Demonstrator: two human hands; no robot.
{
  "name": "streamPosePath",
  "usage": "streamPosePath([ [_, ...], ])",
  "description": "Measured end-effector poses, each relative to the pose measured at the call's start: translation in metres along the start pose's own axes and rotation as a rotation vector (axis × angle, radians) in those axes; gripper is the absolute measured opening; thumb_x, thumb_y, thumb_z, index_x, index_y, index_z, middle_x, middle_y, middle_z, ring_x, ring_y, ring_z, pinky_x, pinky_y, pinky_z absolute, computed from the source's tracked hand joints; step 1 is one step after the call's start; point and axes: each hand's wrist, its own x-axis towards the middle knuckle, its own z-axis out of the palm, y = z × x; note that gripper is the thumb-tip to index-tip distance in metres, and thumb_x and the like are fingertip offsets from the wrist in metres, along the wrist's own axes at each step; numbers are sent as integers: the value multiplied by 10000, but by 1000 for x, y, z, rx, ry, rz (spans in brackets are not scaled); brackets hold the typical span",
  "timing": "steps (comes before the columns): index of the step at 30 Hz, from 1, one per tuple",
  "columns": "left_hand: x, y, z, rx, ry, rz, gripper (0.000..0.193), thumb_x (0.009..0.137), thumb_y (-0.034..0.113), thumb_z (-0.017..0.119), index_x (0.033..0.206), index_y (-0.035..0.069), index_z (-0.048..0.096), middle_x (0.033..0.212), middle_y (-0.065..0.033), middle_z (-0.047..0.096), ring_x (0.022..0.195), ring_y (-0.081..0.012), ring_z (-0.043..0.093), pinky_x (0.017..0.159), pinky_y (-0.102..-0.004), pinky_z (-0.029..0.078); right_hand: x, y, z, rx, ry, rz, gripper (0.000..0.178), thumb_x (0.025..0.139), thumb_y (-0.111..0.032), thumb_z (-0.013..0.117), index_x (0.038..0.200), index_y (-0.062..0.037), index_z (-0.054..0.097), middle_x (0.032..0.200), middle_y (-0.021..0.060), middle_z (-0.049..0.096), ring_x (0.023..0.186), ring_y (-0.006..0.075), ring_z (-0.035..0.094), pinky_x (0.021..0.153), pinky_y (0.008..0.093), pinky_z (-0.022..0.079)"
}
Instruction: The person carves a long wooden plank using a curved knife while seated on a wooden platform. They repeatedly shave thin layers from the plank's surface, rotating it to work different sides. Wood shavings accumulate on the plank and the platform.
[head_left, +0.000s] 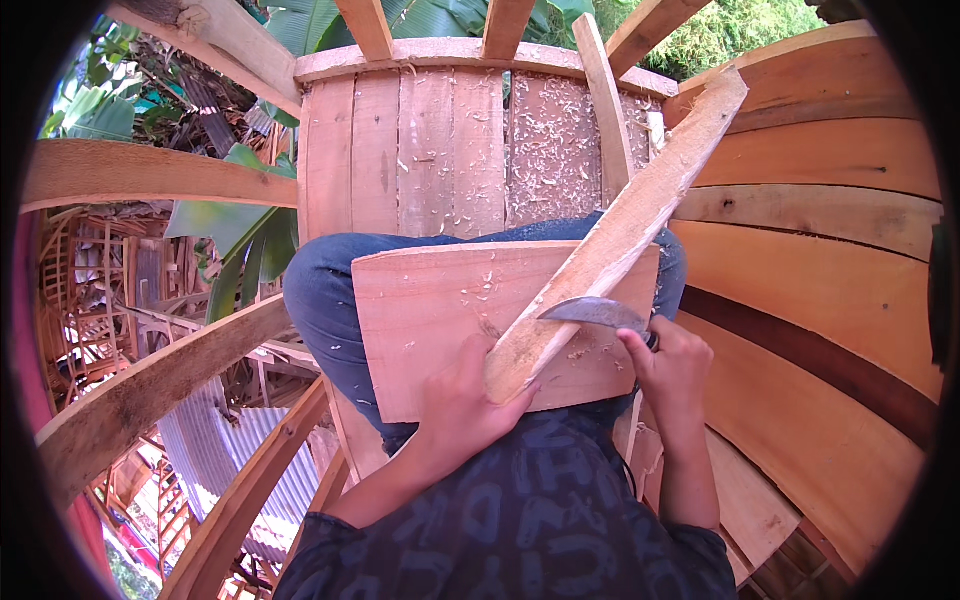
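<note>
A long wooden plank (625, 230) with rough, freshly cut edges slants up and to the right across my lap. My left hand (468, 395) is wrapped round its near end. In my right hand (675, 365) I grip a knife (598, 312) with a curved, dark metal blade; most of its handle is hidden by my fingers. The blade lies across the plank's right edge, its tip pointing left over the wood. Beneath both is a flat wooden board (420, 320) resting on my legs, with a few shavings on it.
Wood shavings (560, 150) litter the plank floor (425, 150) ahead of my crossed legs. A narrow wooden strip (605, 115) leans near the far edge. To the right rises a wall of wide boards (800, 270). Open wooden rails (160, 375) run along the left, above corrugated sheets (235, 450).
</note>
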Motion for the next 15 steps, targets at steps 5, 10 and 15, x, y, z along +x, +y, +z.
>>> streamPosePath([
  [5,3,0,5,-19,-18,-20,524,694,239,829,1045,40,494,874,-160,622,774,-363,663,625,-408,518,25,17,-16,-118,51,21,592,796,-601,637,663,-27,586,552,153,547,538,353,572,501,430,432],
  [10,3,2,3,-11,-1,-18,527,694,237,825,1059,40,499,885,-156,615,807,-360,653,642,-420,512,22,12,-6,-35,104,60,589,801,-601,632,688,-23,611,550,165,532,538,359,568,499,428,422],
  [15,2,-1,3,0,-18,-19,531,692,238,826,1062,34,504,905,-159,612,795,-362,648,638,-418,509,-1,-11,-15,112,-49,157,547,809,-553,656,691,-20,614,574,166,560,546,355,582,506,419,437],
])
